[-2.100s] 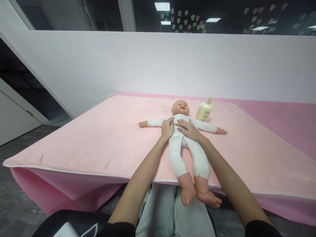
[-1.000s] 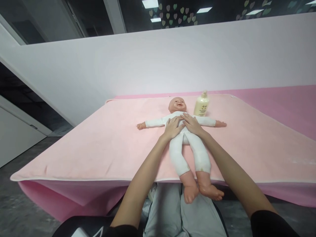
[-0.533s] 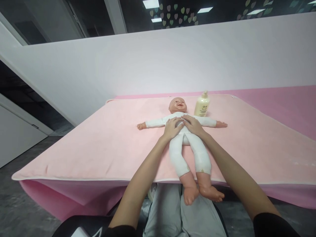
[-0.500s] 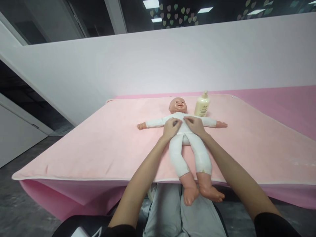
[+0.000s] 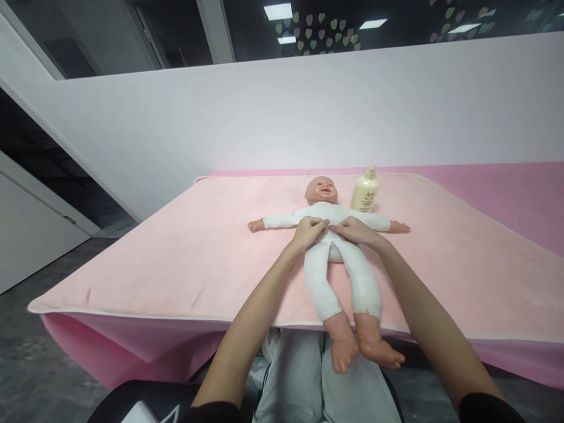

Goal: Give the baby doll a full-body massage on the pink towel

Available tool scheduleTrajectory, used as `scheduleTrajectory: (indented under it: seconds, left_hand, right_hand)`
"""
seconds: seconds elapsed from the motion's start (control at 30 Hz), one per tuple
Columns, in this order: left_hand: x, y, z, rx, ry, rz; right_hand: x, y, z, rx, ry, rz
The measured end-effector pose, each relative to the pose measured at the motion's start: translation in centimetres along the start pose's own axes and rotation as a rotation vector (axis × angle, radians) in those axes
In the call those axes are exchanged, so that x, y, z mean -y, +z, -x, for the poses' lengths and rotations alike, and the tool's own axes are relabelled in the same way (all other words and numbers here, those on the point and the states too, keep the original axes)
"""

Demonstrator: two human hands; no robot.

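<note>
"Where is the doll (image 5: 325, 211)?"

"Face-up on the blanket (image 5: 167, 247), feet past the near edge. Its belly lies beneath and between the left hand (image 5: 308, 232) and right hand (image 5: 356, 230)."

"Grip?"

"Fingers curled on both; whether they pinch it, I cannot tell. Bottle (image 5: 365, 192) standing right of its head."

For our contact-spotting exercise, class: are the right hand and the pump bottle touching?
Apart. The head view shows the doll's white sleeve crossing the plain gap between the right hand and the pump bottle.
</note>
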State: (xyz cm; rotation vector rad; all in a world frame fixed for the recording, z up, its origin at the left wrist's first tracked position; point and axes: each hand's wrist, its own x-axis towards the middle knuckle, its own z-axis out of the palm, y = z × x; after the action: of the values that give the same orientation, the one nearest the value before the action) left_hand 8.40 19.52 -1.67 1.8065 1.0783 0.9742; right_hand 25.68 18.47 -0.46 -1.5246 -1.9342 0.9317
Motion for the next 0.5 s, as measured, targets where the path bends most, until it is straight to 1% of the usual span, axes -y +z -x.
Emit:
scheduleTrajectory:
  seconds: [0.03,0.07,0.1,0.13,0.17,0.2,0.23,0.27,0.3,0.33,0.4,0.43,0.47,0.5]
  left_hand:
    - [-0.3,-0.2,0.0,0.096,-0.066,0.120]
    - [-0.5,-0.4,0.0,0.177,-0.133,0.226]
    - [-0.7,-0.6,-0.1,0.205,-0.197,0.303]
    - [-0.9,-0.8,-0.1,0.164,-0.241,0.343]
    - [-1.1,-1.0,-0.1,0.063,-0.254,0.354]
    - [-1.2,-1.2,-0.1,-0.072,-0.240,0.347]
    - [-1.3,-1.5,-0.1,-0.205,-0.215,0.345]
    - [-1.3,-1.7,-0.2,-0.289,-0.198,0.370]
    - [-1.3,-1.9,-0.2,-0.303,-0.203,0.439]
    - [-1.3,-2.1,-0.3,-0.269,-0.234,0.548]
    - [-1.1,-2.3,-0.5,-0.215,-0.344,0.815]
    - [-0.9,-2.3,-0.7,-0.225,-0.397,0.925]
    - [-0.7,-2.2,-0.8,-0.271,-0.437,0.990]
    - [-0.5,-2.2,-1.0,-0.342,-0.455,0.995]
  right_hand:
    - [0.1,-0.3,0.1,0.067,0.005,-0.131]
    - [0.0,-0.6,0.0,0.046,0.000,-0.260]
    - [-0.1,-0.9,-0.1,-0.068,-0.012,-0.359]
    - [-0.3,-1.1,-0.3,-0.239,-0.032,-0.418]
    - [-0.5,-1.2,-0.5,-0.385,-0.059,-0.451]
    - [-0.6,-1.3,-0.7,-0.442,-0.088,-0.479]
    - [-0.7,-1.2,-0.8,-0.407,-0.107,-0.512]
    - [-0.7,-1.1,-0.8,-0.329,-0.111,-0.550]
    - [-0.6,-0.9,-0.9,-0.269,-0.104,-0.581]
    - [-0.5,-0.7,-0.9,-0.253,-0.098,-0.597]
    - [-0.5,-0.3,-0.9,-0.301,-0.106,-0.594]
    - [-0.5,-0.1,-0.9,-0.315,-0.121,-0.584]
    - [-0.7,0.0,-1.0,-0.318,-0.141,-0.559]
    - [-1.0,0.0,-1.1,-0.337,-0.168,-0.504]
